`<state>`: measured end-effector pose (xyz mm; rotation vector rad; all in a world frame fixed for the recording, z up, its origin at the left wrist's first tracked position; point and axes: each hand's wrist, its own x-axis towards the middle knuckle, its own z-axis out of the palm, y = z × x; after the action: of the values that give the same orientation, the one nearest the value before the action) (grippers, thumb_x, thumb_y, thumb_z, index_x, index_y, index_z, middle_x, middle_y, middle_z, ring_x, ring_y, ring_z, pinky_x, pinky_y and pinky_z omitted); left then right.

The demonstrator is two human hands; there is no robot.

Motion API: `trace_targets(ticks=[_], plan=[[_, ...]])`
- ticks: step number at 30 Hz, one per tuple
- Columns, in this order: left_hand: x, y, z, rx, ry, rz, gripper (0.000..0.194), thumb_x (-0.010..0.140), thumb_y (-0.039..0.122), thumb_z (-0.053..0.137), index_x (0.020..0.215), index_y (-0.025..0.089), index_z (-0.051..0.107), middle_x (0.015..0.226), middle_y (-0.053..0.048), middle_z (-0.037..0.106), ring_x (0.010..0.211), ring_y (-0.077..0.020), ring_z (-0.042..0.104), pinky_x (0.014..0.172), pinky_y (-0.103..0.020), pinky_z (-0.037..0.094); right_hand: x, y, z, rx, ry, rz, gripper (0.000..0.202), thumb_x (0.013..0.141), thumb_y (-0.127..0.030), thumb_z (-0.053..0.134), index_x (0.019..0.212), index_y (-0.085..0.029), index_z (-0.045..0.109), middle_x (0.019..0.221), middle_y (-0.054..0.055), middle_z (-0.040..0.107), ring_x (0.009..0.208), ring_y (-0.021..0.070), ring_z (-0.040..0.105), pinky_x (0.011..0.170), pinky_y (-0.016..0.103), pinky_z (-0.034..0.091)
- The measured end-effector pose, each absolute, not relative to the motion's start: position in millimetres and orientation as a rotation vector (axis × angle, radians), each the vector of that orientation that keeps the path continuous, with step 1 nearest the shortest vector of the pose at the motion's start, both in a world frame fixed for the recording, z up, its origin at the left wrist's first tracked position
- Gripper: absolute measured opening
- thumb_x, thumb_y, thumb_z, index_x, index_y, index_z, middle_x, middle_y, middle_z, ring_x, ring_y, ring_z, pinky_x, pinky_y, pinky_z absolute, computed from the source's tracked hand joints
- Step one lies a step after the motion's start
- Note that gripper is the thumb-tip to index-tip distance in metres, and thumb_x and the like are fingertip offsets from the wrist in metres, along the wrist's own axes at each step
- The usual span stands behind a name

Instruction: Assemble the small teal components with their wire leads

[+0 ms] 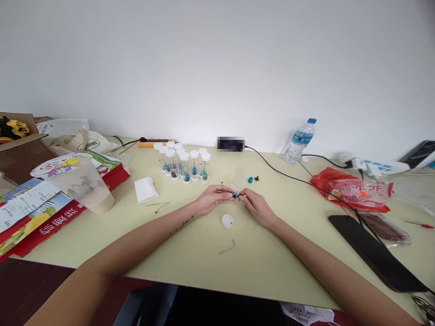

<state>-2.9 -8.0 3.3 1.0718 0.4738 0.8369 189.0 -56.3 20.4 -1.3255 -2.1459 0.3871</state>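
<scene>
Over the middle of the table, my left hand [215,198] is closed, pinching a small shiny blue part [234,195] between thumb and fingers. My right hand [255,206] meets it from the other side, its fingertips pressed together at the part's right end; what they grip is too small to make out. Just below the hands lies a round white cap [227,221] with a tiny dark piece in it. Closer to me is an L-shaped hex key [227,247]. Beyond my right hand sit another small blue part [250,179] and a small black piece [257,178].
Several clear tubes with white caps [184,167] stand at the back left. A white paper packet [146,190], thin chain [162,206] and large drink cup [81,183] are left. Rightward are a water bottle [299,141], red plastic bag [350,189] and black slab [375,251].
</scene>
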Motion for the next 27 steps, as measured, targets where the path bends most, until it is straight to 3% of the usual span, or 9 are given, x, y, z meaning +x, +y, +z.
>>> trace_targets(ticks=[10, 13, 16, 18, 22, 27], plan=[[-4.2, -7.2, 2.6, 1.040, 0.490, 0.840, 0.030, 0.063, 0.020, 0.072, 0.090, 0.010, 0.062, 0.090, -0.009, 0.065, 0.088, -0.0191, 0.062, 0.091, -0.037, 0.042, 188.3, -55.4, 13.9, -1.308, -2.097, 0.416, 0.016, 0.088, -0.033, 0.038, 0.100, -0.023, 0.043, 0.075, -0.001, 0.056, 0.053, 0.0111, 0.046, 0.053, 0.023, 0.035], [-4.0, -7.4, 2.9, 1.032, 0.490, 0.842, 0.031, 0.063, 0.020, 0.072, 0.090, 0.010, 0.062, 0.090, -0.009, 0.065, 0.086, -0.0192, 0.062, 0.090, -0.038, 0.042, 188.8, -55.8, 14.2, -1.327, -2.103, 0.423, 0.021, 0.086, -0.035, 0.043, 0.103, -0.022, 0.042, 0.066, -0.004, 0.052, 0.052, 0.0114, 0.046, 0.052, 0.023, 0.035], [-2.9, -7.4, 3.1, 1.028, 0.489, 0.854, 0.031, 0.061, 0.021, 0.073, 0.088, 0.010, 0.062, 0.091, -0.010, 0.066, 0.086, -0.0188, 0.062, 0.091, -0.038, 0.041, 189.3, -56.6, 17.5, -1.321, -2.122, 0.447, 0.028, 0.086, -0.040, 0.043, 0.106, -0.022, 0.042, 0.074, -0.001, 0.055, 0.053, 0.0109, 0.046, 0.053, 0.023, 0.037], [-1.9, -6.8, 2.6, 1.029, 0.494, 0.861, 0.031, 0.060, 0.021, 0.073, 0.087, 0.009, 0.063, 0.090, -0.009, 0.066, 0.086, -0.0184, 0.062, 0.092, -0.038, 0.040, 189.5, -56.5, 20.1, -1.299, -2.137, 0.441, 0.026, 0.089, -0.041, 0.035, 0.102, -0.021, 0.046, 0.081, 0.001, 0.056, 0.057, 0.0112, 0.048, 0.057, 0.025, 0.039], [-0.4, -4.6, 0.9, 1.043, 0.507, 0.832, 0.030, 0.061, 0.021, 0.072, 0.087, 0.009, 0.063, 0.088, -0.009, 0.065, 0.083, -0.0182, 0.062, 0.090, -0.037, 0.041, 190.0, -55.0, 22.4, -1.305, -2.138, 0.424, 0.032, 0.091, -0.041, 0.026, 0.084, -0.020, 0.050, 0.076, 0.002, 0.055, 0.062, 0.0132, 0.049, 0.060, 0.026, 0.038], [0.8, -4.3, 2.8, 1.035, 0.523, 0.829, 0.026, 0.063, 0.020, 0.071, 0.086, 0.010, 0.064, 0.087, -0.008, 0.065, 0.081, -0.0174, 0.062, 0.089, -0.037, 0.042, 192.0, -54.5, 19.8, -1.324, -2.102, 0.529, 0.021, 0.089, -0.039, 0.036, 0.094, -0.021, 0.047, 0.066, -0.003, 0.052, 0.052, 0.0110, 0.043, 0.053, 0.023, 0.034]])
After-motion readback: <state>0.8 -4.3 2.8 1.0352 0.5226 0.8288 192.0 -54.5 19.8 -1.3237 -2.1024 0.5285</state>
